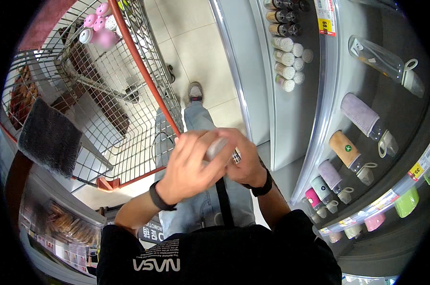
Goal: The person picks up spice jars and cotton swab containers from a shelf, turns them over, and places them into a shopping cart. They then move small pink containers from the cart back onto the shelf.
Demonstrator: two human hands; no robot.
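My left hand and my right hand meet in front of my body, both closed around a small, clear or whitish container. A printed label on it shows between the fingers of my right hand. Motion blur and the fingers hide most of its shape, so I cannot tell exactly what it is. Just beyond my left hand runs the red rail of a wire shopping cart. To the right, a shelf holds several tubs of cotton swabs and dark-lidded toothpick jars.
Pink-lidded containers sit in the cart's far corner. A dark grey cloth hangs over the cart's left side. Sleeved bottles and a clear bottle lie on the right shelf, behind its clear edge strip. Tiled floor lies between.
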